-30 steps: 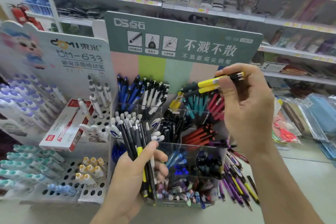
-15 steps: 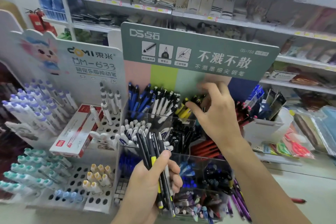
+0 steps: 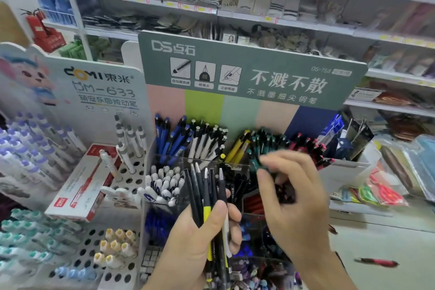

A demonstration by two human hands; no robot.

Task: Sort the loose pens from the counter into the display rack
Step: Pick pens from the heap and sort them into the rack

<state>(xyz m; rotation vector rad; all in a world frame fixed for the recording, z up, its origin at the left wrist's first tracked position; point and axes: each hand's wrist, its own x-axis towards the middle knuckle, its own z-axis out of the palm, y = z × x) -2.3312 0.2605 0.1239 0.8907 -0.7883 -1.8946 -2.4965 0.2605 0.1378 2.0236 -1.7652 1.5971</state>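
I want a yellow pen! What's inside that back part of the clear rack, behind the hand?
Yellow pens stand beside teal pens in the clear plastic display rack. The blurred right hand covers their lower ends.

Stationery shop. Branded pen display rack with a green header sign, compartments packed with pens sorted by colour. Second branded stand beside it (cartoon mascot). Behind, retail shelves with yellow price tags along the edges, packaged goods stacked on them.

Open counter at right; upright pens crowding the display rack; green header sign overhead behind.
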